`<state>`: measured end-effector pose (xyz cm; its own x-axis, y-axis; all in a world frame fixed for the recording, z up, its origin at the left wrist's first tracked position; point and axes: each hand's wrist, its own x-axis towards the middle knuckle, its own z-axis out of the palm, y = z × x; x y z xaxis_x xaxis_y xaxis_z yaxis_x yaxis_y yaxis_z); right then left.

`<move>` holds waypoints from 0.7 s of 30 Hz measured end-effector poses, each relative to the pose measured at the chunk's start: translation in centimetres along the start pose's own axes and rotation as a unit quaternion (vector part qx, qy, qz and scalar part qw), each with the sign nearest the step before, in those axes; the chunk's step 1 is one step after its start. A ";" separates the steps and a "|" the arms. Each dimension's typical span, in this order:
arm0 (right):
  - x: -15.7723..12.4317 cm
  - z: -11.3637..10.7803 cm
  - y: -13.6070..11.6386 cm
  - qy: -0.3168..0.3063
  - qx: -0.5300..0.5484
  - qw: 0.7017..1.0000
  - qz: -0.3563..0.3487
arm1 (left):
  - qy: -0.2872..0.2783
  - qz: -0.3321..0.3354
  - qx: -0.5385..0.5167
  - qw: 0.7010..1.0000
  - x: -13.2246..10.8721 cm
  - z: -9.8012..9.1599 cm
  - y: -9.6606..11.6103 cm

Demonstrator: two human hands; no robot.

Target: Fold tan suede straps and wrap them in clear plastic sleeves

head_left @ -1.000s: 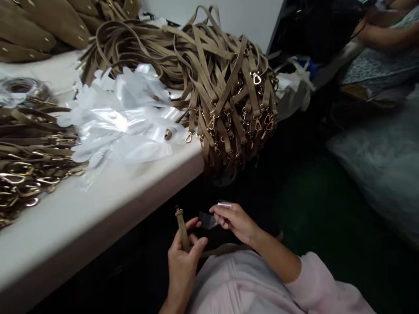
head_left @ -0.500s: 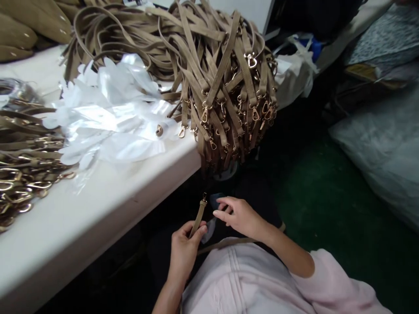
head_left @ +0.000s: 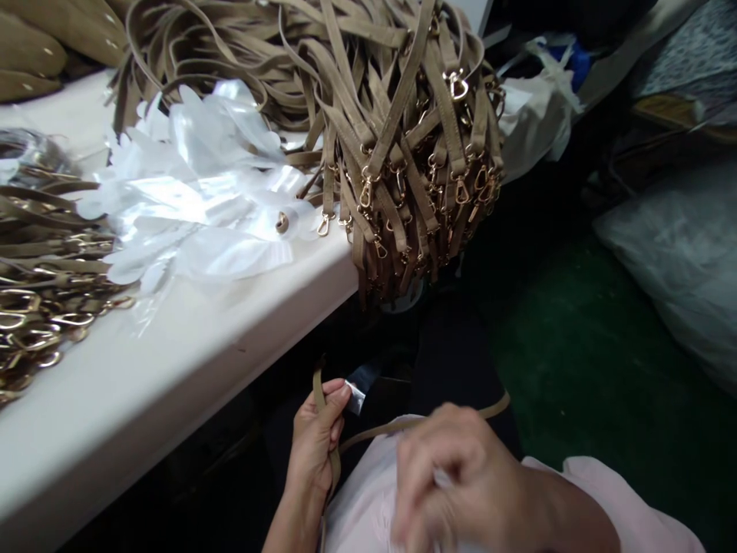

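Note:
A tan strap point(head_left: 318, 389) is pinched in my left hand point(head_left: 318, 430), its upper end sticking up past the fingers. A small piece of clear plastic point(head_left: 355, 397) shows at the fingertips of that hand. From there the strap runs down and also across my lap to the right. My right hand point(head_left: 454, 476), raised close to the camera and blurred, has its fingers curled together; something pale shows between them, too smeared to name.
On the white table point(head_left: 201, 338) lie clear plastic pieces point(head_left: 196, 200) and gold clasps point(head_left: 34, 330) at the left. A big heap of tan straps point(head_left: 391, 130) hangs over the table's corner. A large plastic bag point(head_left: 679, 269) stands on the right.
My right hand has moved down and toward the camera, and its fingers have curled. My left hand has shifted slightly left and down, and the strap end has tilted left.

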<state>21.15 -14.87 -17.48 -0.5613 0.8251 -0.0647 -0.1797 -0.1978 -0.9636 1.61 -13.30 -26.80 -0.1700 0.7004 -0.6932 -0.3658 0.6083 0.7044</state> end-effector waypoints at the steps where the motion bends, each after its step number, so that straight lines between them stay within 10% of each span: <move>1: 0.8 -0.4 2.0 0.053 0.023 0.996 0.063 | 0.004 0.012 0.006 1.000 -0.2 0.1 0.0; 4: 2.2 -0.9 7.9 0.140 0.098 0.960 0.223 | 0.020 0.044 0.027 0.998 -0.8 0.6 -0.1; 7: 2.4 -0.6 11.0 0.117 0.212 0.942 0.232 | 0.022 0.066 0.053 0.996 -1.3 1.0 -0.5; 21: 3.3 -1.4 11.2 0.279 0.180 0.921 0.203 | -0.033 0.150 0.053 0.987 -1.7 1.4 0.3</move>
<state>18.46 -13.60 -28.84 -0.1560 0.7677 -0.6215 -0.3599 -0.6301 -0.6881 3.09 -13.78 -25.17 -0.1951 0.8754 -0.4423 -0.2105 0.4031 0.8906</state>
